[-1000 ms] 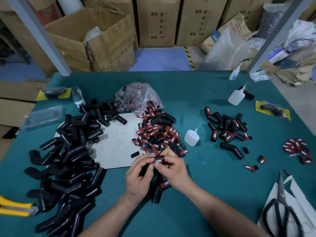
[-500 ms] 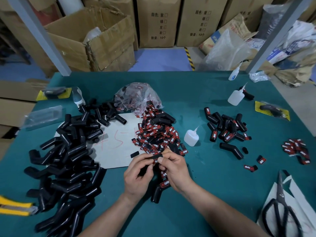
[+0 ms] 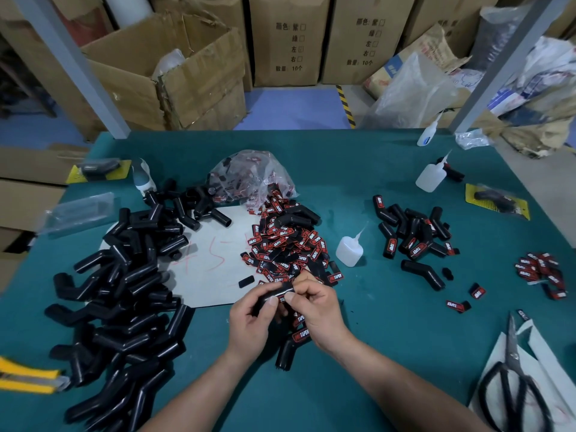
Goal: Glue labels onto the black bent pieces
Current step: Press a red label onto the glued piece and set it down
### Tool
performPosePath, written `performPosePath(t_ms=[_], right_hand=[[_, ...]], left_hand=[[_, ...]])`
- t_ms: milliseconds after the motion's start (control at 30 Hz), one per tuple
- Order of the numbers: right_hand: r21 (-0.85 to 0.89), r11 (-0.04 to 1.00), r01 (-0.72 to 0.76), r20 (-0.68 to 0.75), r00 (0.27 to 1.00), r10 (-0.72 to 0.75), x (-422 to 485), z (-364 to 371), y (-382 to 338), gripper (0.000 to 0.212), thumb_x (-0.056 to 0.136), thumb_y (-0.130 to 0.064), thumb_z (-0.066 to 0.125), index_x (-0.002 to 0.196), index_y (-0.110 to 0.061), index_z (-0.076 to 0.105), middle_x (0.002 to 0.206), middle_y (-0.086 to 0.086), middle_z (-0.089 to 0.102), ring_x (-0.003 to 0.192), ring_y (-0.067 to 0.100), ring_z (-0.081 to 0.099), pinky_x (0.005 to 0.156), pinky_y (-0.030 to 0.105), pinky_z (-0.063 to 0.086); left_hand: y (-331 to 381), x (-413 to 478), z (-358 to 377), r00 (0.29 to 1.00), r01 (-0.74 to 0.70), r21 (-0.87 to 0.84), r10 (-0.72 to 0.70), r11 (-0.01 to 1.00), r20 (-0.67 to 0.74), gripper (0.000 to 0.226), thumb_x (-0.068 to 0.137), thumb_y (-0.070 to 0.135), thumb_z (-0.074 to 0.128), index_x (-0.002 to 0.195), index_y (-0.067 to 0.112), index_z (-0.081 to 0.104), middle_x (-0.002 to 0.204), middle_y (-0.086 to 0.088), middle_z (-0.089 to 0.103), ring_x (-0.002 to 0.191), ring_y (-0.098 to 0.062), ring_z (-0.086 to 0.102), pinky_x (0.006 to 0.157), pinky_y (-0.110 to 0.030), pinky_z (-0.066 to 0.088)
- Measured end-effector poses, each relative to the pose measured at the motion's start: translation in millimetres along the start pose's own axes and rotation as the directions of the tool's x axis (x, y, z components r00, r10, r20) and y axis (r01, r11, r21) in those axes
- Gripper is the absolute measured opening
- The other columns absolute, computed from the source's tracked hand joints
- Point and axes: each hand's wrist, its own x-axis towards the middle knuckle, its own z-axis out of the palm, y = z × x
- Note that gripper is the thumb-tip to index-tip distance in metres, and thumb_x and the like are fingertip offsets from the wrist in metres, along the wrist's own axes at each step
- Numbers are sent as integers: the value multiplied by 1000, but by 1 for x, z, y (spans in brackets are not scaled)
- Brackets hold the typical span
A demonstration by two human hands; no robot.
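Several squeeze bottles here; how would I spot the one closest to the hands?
On the green table, find the label heap. Just right of it stands a squat translucent bottle. The other two bottles sit farther back, near the far right corner.

Head view, 2 hands in frame: left hand [image 3: 249, 325], right hand [image 3: 321, 313]. Both bare. Left forearm [image 3: 199, 391] and right forearm [image 3: 405, 385] bare too, up to where the lower frame edge cuts them off. Nails on both thumbs trimmed short, rounded tips. Knuckle creases show on the backs of both hands. Any clothing further up the arms: cannot tell.
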Motion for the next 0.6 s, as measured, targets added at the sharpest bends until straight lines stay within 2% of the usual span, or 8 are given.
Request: performPosePath(t_ms=[33, 100, 200, 267, 433, 600], right_hand=[[-2, 1000, 1, -8, 1000, -1, 0, 0, 0, 29, 78, -11, 72, 65, 9, 56, 76, 12, 47, 66, 19, 54, 65, 33, 46], [-41, 999, 6, -20, 1000, -7, 0, 0, -3, 24, 80, -5, 69, 68, 14, 59, 77, 18, 47, 70, 19, 53, 68, 34, 45], [-106, 994, 31, 36, 999, -28, -1, 0, -7, 17, 83, 4, 66, 72, 16, 63, 78, 8, 50, 68, 1, 57, 67, 17, 45], [-126, 992, 26, 73, 997, -17, -2, 0, -9, 15, 83, 9, 66, 71, 17, 64, 78, 4, 50, 65, -4, 57, 64, 11, 45], [-80, 997, 2, 58, 998, 3, -2, 1, -8, 17, 82, 11, 67, 71, 22, 60, 78, 11, 48, 63, -1, 58, 63, 13, 45], [-58, 998, -4, 41, 999, 6, -1, 2, -7, 23, 79, 3, 68, 69, 22, 59, 77, 10, 47, 62, -1, 55, 62, 13, 45]], left_hand=[[-1, 0, 0, 1000, 14, -7, -14, 1000, 6, 25, 94, 29, 60, 114, 36, 74, 83, 4, 74, 69, -12, 66, 67, -22, 54], [-2, 0, 0, 1000, 11, 0, -11, 1000, 4, 24, 95, 30, 60, 112, 36, 74, 76, 2, 69, 60, -19, 61, 60, -26, 51], [-6, 0, 0, 1000, -12, 27, 12, 1000, -5, 22, 95, 25, 61, 111, 31, 74, 86, 11, 69, 66, -15, 63, 67, -25, 52], [-8, 0, -1, 1000, -22, 49, 22, 999, -1, 21, 94, 24, 62, 112, 27, 74, 93, 15, 70, 72, -13, 65, 73, -26, 53], [-14, 0, -3, 998, -52, 84, 54, 995, -16, 21, 94, 28, 64, 112, 28, 74, 97, 15, 72, 82, -14, 68, 79, -33, 55], [-12, 1, -1, 998, -56, 113, 60, 992, -27, 28, 93, 27, 64, 116, 42, 74, 98, 19, 72, 83, -11, 68, 80, -33, 55]])
